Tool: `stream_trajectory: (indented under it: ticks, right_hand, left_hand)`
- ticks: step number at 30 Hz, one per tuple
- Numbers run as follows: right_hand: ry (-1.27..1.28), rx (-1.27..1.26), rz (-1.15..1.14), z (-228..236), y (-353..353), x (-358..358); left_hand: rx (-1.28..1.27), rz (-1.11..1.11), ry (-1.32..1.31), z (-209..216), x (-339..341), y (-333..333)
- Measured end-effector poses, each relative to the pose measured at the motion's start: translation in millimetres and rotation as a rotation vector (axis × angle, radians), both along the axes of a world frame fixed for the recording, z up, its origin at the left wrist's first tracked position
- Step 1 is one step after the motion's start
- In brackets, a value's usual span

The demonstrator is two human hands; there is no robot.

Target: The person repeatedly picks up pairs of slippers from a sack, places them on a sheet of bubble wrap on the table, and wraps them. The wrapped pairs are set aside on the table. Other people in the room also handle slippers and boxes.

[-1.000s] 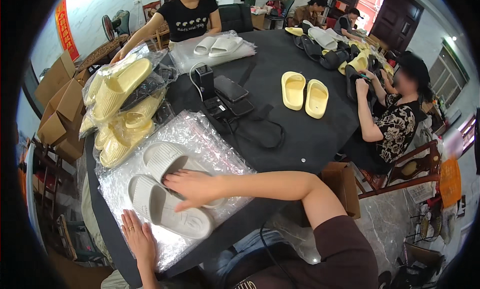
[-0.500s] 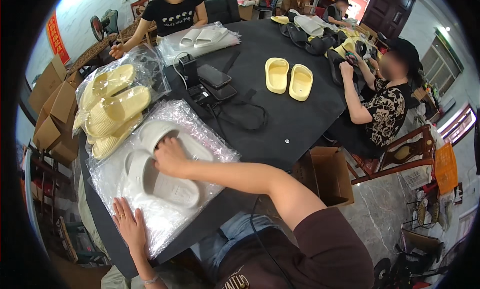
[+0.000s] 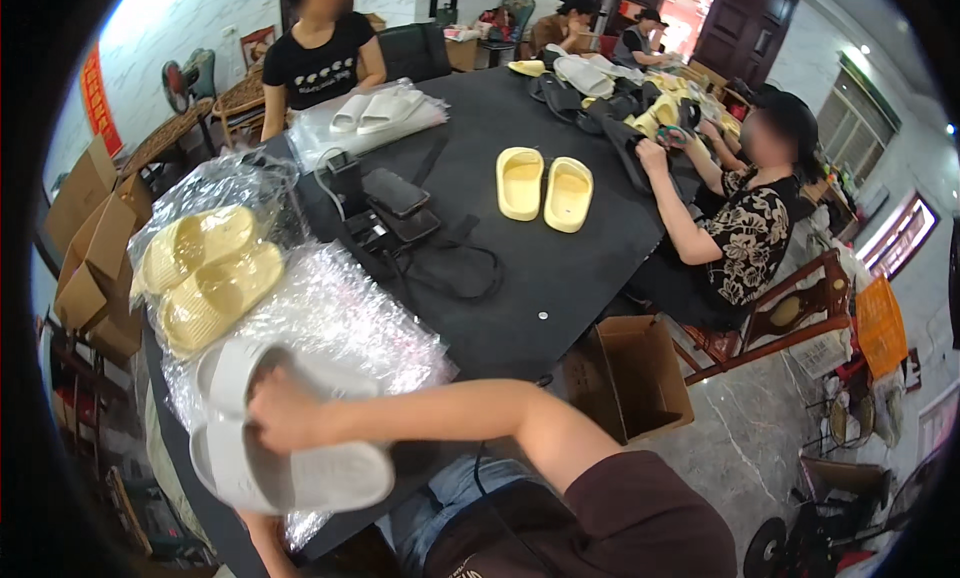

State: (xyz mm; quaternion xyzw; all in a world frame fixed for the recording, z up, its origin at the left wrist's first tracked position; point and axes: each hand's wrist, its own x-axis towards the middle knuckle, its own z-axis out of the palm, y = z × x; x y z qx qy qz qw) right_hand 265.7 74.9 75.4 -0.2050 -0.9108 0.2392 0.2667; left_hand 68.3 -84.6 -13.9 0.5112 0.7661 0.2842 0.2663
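Observation:
My right hand (image 3: 285, 413) grips a pair of pale grey slide slippers (image 3: 345, 478), its fingers tucked inside their straps and partly hidden. The pair is tilted above a stack of shiny see-through plastic bags (image 3: 365, 328) at the table's near left. Of my left arm only the forearm (image 3: 264, 540) shows; its hand is hidden behind the slippers. Just beyond, yellow slippers (image 3: 215, 288) lie in a see-through bag at the table's left edge.
A yellow slide pair (image 3: 568, 193) stands mid-table, right of phones (image 3: 397, 193) and cables. White slippers (image 3: 385, 108) lie on bags before a standing person. At right, a seated person (image 3: 755, 218) handles a dark slipper beside a slipper pile (image 3: 610, 88). A cardboard box (image 3: 650, 373) stands below the table.
My right hand has lifted the grey slippers off the bags and brought them left and nearer. They now cover my left hand. The standing person's arm has dropped; the view has shifted slightly.

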Motion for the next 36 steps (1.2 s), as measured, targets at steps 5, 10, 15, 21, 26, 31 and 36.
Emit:
stream_trajectory:
  ticks: [5, 10, 15, 21, 26, 31, 36]
  right_hand:
    - [-0.023, -0.008, 0.099, -60.4, -19.1, -49.2]
    - [0.1, -0.109, 0.196, -58.1, -0.9, -13.6]
    - [0.201, -0.476, -0.117, 35.1, 68.2, 153.6]
    - [0.119, 0.409, -1.594, -42.8, 213.2, 471.4]
    - [1.072, -0.765, -1.185, -56.9, 212.2, 617.1]
    - [1.231, -0.862, -1.134, -61.4, 214.5, 606.4]
    - [0.36, -0.813, -0.441, 9.2, 181.8, 411.2]
  left_hand:
    - [0.257, -0.028, 0.519, -27.3, -7.5, -0.1]
    - [0.329, -0.047, 0.596, -36.2, -14.8, 11.2]
    - [0.228, -0.093, 0.768, -18.2, 0.5, 15.7]
    - [0.275, -0.091, 0.982, -13.4, 15.2, 28.2]
    - [0.234, -0.038, 0.965, -12.2, 27.7, 37.9]
    - [0.205, -0.014, 0.944, -9.0, 33.9, 43.4]
    - [0.207, -0.004, 0.934, -6.5, 34.5, 44.0]
